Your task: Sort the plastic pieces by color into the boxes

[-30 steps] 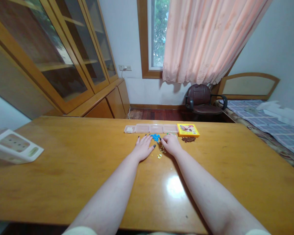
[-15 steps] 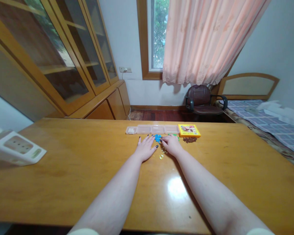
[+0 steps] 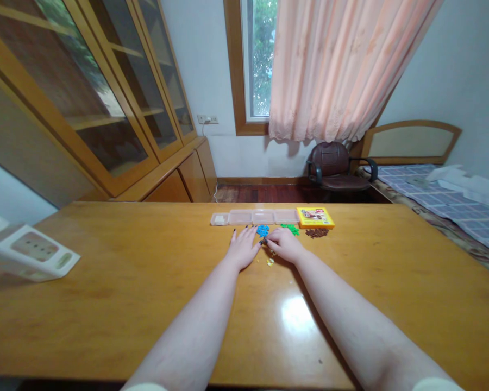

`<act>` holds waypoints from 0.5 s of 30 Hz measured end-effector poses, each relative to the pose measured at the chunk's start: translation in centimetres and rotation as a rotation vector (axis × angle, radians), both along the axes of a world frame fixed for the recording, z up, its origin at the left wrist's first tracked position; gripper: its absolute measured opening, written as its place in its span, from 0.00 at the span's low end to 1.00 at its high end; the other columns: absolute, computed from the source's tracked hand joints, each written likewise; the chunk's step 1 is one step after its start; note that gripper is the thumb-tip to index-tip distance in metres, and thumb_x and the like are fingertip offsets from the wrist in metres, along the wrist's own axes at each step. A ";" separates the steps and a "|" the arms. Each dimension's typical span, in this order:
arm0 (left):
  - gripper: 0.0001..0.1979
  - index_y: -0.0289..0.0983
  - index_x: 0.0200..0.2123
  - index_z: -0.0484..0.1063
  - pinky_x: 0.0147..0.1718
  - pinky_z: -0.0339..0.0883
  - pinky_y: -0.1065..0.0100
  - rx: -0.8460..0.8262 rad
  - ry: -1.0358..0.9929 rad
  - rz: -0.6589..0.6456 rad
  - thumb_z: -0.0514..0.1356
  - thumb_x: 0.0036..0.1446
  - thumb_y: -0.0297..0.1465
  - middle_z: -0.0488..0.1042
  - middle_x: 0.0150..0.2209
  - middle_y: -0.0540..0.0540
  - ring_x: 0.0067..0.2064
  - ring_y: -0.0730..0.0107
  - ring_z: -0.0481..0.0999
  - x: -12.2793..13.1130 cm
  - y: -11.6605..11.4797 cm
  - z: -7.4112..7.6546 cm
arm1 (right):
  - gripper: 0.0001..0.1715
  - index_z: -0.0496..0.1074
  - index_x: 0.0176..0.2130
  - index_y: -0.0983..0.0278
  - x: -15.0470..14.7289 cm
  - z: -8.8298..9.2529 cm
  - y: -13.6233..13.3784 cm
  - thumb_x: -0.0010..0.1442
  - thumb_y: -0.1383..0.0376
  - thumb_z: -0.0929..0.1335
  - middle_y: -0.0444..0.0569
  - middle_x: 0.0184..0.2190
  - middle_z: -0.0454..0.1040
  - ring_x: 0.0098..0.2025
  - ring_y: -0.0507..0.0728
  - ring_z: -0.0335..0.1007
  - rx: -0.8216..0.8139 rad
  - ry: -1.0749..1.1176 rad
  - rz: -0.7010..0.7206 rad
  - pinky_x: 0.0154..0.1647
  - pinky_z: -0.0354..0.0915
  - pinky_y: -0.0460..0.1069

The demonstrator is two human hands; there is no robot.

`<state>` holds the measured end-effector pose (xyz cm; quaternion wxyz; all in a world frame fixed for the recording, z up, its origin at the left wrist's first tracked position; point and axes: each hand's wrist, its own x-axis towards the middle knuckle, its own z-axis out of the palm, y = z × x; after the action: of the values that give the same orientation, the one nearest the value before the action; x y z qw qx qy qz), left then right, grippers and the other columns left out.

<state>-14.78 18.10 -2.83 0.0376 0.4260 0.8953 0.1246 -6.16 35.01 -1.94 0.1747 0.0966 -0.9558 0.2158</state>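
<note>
left hand (image 3: 242, 250) open, flat on the table (image 3: 146, 298), fingers spread, tips just beside the blue pieces (image 3: 263, 231). right hand (image 3: 285, 245) curled, fingertips down near the left hand's thumb — cannot tell whether they pinch anything. pale yellow pieces (image 3: 270, 262) on the near side, partly hidden; green pieces (image 3: 290, 229) beyond the right hand; brown pieces (image 3: 317, 233) to its right, in front of the yellow box (image 3: 315, 218).

Home interior, seemingly a bedroom: bed (image 3: 421, 182) with checked cover beyond the far right corner of the table (image 3: 106, 304). Past the far edge, pink curtain (image 3: 342, 70) and brown armchair (image 3: 330, 163); glass-fronted cabinet (image 3: 118, 87) by far left corner.
</note>
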 end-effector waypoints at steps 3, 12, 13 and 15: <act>0.30 0.41 0.64 0.48 0.63 0.34 0.44 0.005 0.008 -0.012 0.45 0.62 0.44 0.53 0.65 0.46 0.66 0.59 0.49 0.0 0.0 -0.3 | 0.14 0.77 0.34 0.63 -0.2 -0.1 -0.1 0.61 0.65 0.62 0.49 0.32 0.77 0.34 0.54 0.68 -0.046 -0.009 -0.041 0.39 0.59 0.47; 0.20 0.39 0.53 0.67 0.57 0.56 0.58 0.268 -0.025 0.073 0.50 0.59 0.33 0.70 0.54 0.44 0.55 0.62 0.67 -0.1 -0.3 1.2 | 0.22 0.72 0.24 0.65 0.4 0.6 0.1 0.64 0.63 0.59 0.47 0.23 0.71 0.28 0.53 0.62 -0.016 -0.062 -0.238 0.32 0.54 0.47; 0.17 0.40 0.48 0.71 0.55 0.58 0.59 0.283 -0.017 0.063 0.51 0.58 0.32 0.73 0.49 0.45 0.51 0.62 0.69 0.0 -0.4 1.4 | 0.22 0.72 0.23 0.65 0.4 0.6 0.2 0.64 0.63 0.60 0.47 0.23 0.70 0.28 0.53 0.62 -0.017 -0.072 -0.234 0.31 0.54 0.46; 0.13 0.41 0.39 0.75 0.52 0.60 0.60 0.273 0.005 -0.002 0.52 0.56 0.32 0.76 0.41 0.46 0.47 0.62 0.70 0.2 -0.5 1.8 | 0.22 0.72 0.22 0.65 0.3 0.5 0.3 0.63 0.62 0.60 0.47 0.22 0.70 0.27 0.52 0.62 -0.010 -0.084 -0.219 0.31 0.53 0.46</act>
<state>-14.58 17.63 -1.07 -0.0226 0.4282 0.8698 0.2441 -5.88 35.27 -1.44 0.1575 -0.0186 -0.9661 0.2038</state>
